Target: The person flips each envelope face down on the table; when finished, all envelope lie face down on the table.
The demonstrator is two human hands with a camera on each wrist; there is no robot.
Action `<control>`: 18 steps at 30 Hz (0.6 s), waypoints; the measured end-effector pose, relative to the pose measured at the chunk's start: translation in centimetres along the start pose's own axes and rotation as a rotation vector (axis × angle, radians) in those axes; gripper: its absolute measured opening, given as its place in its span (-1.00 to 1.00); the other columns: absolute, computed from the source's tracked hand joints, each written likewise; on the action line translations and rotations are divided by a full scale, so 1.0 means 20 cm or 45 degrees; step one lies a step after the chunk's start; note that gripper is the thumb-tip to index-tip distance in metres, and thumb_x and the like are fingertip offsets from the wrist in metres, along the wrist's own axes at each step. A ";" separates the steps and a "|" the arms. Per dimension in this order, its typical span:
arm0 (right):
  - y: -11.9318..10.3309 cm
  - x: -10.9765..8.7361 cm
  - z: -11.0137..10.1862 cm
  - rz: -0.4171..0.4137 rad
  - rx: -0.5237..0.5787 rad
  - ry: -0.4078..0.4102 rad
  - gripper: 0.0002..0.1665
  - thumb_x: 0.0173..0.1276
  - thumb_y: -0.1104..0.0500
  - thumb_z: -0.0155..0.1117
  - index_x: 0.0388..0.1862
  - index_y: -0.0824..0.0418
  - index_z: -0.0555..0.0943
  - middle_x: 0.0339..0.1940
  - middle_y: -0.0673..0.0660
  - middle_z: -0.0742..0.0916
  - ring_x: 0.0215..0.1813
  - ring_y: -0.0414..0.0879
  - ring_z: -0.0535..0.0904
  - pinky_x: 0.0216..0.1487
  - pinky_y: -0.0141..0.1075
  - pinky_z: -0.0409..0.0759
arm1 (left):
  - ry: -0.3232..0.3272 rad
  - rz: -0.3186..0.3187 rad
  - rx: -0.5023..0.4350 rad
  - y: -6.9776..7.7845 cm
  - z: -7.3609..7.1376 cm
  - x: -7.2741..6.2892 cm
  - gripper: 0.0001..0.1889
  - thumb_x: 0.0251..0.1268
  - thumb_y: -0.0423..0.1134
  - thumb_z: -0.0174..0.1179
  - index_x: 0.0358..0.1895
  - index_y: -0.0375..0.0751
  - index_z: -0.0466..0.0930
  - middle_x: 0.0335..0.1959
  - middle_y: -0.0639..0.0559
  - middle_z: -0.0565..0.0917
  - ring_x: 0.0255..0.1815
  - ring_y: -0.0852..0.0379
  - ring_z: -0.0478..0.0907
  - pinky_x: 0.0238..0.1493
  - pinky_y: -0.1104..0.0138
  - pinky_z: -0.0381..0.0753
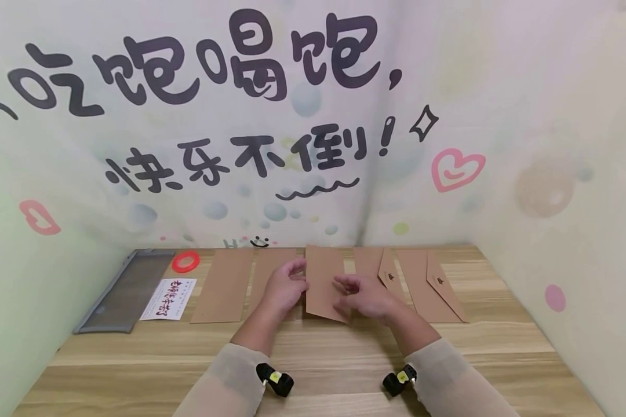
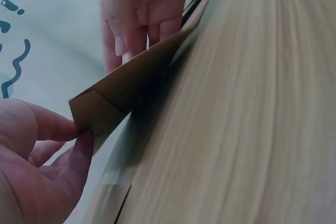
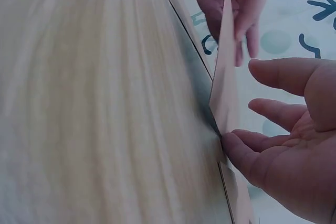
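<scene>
A brown paper envelope (image 1: 324, 278) lies tilted in the middle of the row in the head view, its left edge lifted off the table. My left hand (image 1: 287, 286) pinches that raised edge between thumb and fingers; the left wrist view shows the pinch at the corner of the envelope (image 2: 113, 100). At the opposite, lower edge is my right hand (image 1: 370, 296), fingers extended and apart. In the right wrist view, fingertips of the right hand (image 3: 289, 140) meet the envelope's low edge (image 3: 224, 103) without curling round it.
Two plain brown envelopes (image 1: 223, 284) lie to the left, one partly behind my left hand. On the right are two envelopes (image 1: 438, 289) with pointed flaps showing. Farther left are a card with red writing (image 1: 169, 299), a red ring (image 1: 186, 262) and a grey mesh pouch (image 1: 125, 295).
</scene>
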State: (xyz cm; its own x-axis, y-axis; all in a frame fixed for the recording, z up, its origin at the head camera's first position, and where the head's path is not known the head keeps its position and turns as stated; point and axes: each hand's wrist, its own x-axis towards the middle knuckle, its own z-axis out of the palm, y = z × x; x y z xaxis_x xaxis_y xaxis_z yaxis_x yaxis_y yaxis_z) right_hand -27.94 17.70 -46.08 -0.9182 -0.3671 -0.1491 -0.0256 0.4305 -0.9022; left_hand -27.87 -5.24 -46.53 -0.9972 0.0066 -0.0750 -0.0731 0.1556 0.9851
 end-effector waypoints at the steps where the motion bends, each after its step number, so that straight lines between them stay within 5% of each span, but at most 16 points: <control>1: 0.00 0.00 0.00 0.004 0.009 -0.003 -0.20 0.40 0.25 0.49 0.58 0.29 0.46 0.58 0.34 0.55 0.65 0.27 0.39 0.68 0.15 0.33 | -0.004 0.001 0.032 0.00 0.00 0.00 -0.41 0.37 -0.53 0.23 0.49 -0.31 0.50 0.49 -0.23 0.59 0.41 -0.19 0.62 0.37 0.08 0.70; 9: 0.00 0.00 -0.01 0.025 0.010 -0.011 -0.23 0.48 0.26 0.40 0.61 0.33 0.40 0.64 0.35 0.46 0.72 0.29 0.27 0.73 0.16 0.22 | -0.090 -0.022 0.254 0.00 0.00 -0.01 -0.30 0.32 -0.42 0.20 0.58 -0.30 0.39 0.51 -0.32 0.55 0.52 -0.21 0.54 0.54 -0.02 0.54; 18: 0.02 0.01 -0.02 0.045 0.021 -0.002 -0.23 0.50 0.20 0.39 0.64 0.24 0.39 0.67 0.27 0.45 0.74 0.21 0.25 0.75 0.14 0.19 | -0.160 0.012 0.323 -0.02 0.02 -0.01 -0.27 0.41 -0.32 0.27 0.63 -0.28 0.31 0.61 -0.33 0.43 0.59 -0.25 0.44 0.64 -0.09 0.39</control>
State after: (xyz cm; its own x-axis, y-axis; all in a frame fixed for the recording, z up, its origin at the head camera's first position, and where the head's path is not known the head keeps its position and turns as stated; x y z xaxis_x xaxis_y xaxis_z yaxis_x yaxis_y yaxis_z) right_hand -28.37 18.09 -46.22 -0.9178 -0.3532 -0.1813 0.0129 0.4298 -0.9028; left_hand -27.70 -4.98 -46.88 -0.9866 0.1287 -0.1003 -0.0414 0.3971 0.9169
